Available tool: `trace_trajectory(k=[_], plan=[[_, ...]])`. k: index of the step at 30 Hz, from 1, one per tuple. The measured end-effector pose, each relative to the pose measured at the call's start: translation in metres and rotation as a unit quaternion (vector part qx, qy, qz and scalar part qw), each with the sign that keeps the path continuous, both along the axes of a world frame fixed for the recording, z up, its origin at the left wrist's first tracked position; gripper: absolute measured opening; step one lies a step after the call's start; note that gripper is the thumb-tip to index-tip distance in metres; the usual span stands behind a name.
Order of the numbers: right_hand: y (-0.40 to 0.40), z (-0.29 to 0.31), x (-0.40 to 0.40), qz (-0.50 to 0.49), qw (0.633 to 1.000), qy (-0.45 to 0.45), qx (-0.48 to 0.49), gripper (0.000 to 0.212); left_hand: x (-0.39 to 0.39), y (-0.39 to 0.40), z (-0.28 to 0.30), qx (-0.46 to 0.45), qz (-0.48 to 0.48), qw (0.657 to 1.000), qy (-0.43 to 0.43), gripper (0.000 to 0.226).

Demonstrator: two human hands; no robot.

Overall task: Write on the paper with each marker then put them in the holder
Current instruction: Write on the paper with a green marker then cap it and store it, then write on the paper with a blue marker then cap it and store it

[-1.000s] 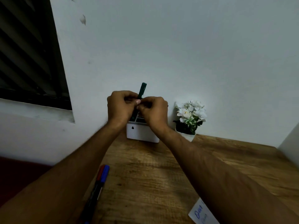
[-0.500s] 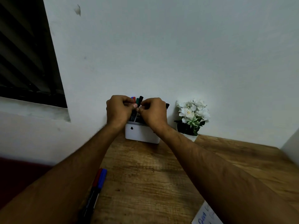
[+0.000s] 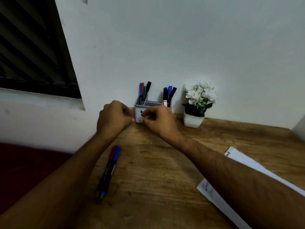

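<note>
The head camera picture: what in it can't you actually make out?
- Writing on the paper: mostly covered by the right forearm, cut by the right edge, too small to read.
- Front of the holder: largely behind the right hand.
- Left hand: motion-blurred, so its grip is unclear.
- Two markers on the table: near ends dim, partly behind the left forearm.

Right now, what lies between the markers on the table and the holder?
In the head view, the left hand and wrist cross bare table between the loose markers and holder.
</note>
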State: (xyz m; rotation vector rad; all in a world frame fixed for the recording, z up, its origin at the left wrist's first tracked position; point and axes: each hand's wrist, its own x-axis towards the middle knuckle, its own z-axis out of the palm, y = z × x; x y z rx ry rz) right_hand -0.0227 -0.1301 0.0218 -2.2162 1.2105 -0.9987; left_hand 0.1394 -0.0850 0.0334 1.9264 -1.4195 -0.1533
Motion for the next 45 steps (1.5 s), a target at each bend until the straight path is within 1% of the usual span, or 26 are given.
trace_trajectory(k=[3, 6, 8, 11, 13, 16, 22, 24, 26, 29, 31, 34, 37, 39, 41, 42, 44, 45], plan=[[0.014, -0.012, -0.003, 0.008, 1.000, -0.002, 0.009, 0.018, 0.005, 0.023, -0.004, 0.096, 0.025, 0.994, -0.043, 0.036], [0.024, -0.020, -0.004, 0.006, 1.000, 0.000, 0.016, 0.020, 0.003, 0.039, -0.006, 0.175, 0.024, 0.982, -0.063, 0.036], [0.030, -0.022, -0.006, 0.011, 1.000, -0.002, 0.018, 0.022, -0.001, 0.045, -0.008, 0.206, 0.022, 0.975, -0.078, 0.036], [0.035, -0.022, -0.010, 0.011, 1.000, -0.002, 0.028, 0.021, -0.007, 0.050, -0.010, 0.235, 0.018, 0.968, -0.087, 0.044], [0.036, -0.022, -0.013, 0.013, 0.999, 0.000, 0.034, 0.021, -0.009, 0.050, -0.011, 0.240, 0.016, 0.966, -0.090, 0.044], [0.037, -0.021, -0.015, 0.012, 0.999, 0.001, 0.039, 0.020, -0.013, 0.049, -0.008, 0.231, 0.010, 0.968, -0.098, 0.034], [0.034, -0.023, -0.020, 0.009, 0.999, -0.008, 0.049, 0.018, -0.021, 0.041, -0.007, 0.161, -0.004, 0.983, -0.093, 0.021], [0.035, -0.025, -0.023, 0.008, 0.998, -0.007, 0.056, 0.017, -0.024, 0.039, -0.006, 0.144, -0.009, 0.986, -0.078, 0.019], [0.036, -0.024, -0.025, 0.007, 0.997, -0.016, 0.070, 0.014, -0.027, 0.038, -0.001, 0.133, -0.016, 0.990, -0.039, 0.022], [0.037, -0.021, -0.030, 0.010, 0.993, -0.055, 0.109, 0.010, -0.033, 0.035, 0.008, 0.111, -0.025, 0.993, 0.038, 0.021], [0.043, -0.016, -0.034, 0.022, 0.984, -0.094, 0.148, 0.014, -0.039, 0.032, 0.013, 0.096, -0.042, 0.990, 0.093, 0.018], [0.053, -0.009, -0.044, 0.034, 0.966, -0.136, 0.215, 0.026, -0.051, 0.028, 0.017, 0.067, -0.050, 0.980, 0.178, 0.021], [0.059, -0.004, -0.060, 0.034, 0.959, -0.124, 0.253, 0.025, -0.066, 0.026, 0.017, 0.015, -0.059, 0.971, 0.233, 0.020], [0.062, -0.003, -0.073, 0.044, 0.949, -0.139, 0.280, 0.022, -0.079, 0.025, 0.017, -0.017, -0.076, 0.958, 0.277, 0.020], [0.064, -0.002, -0.084, 0.046, 0.938, -0.171, 0.299, 0.021, -0.092, 0.022, 0.017, -0.028, -0.085, 0.932, 0.351, 0.021], [0.064, -0.002, -0.090, 0.039, 0.935, -0.186, 0.299, 0.020, -0.099, 0.019, 0.016, -0.017, -0.086, 0.909, 0.408, 0.020], [0.063, 0.000, -0.101, 0.010, 0.935, -0.199, 0.292, 0.018, -0.116, 0.015, 0.015, 0.040, -0.091, 0.843, 0.528, 0.013], [0.063, 0.001, -0.106, -0.007, 0.937, -0.195, 0.289, 0.019, -0.124, 0.014, 0.013, 0.075, -0.089, 0.813, 0.570, 0.012]])
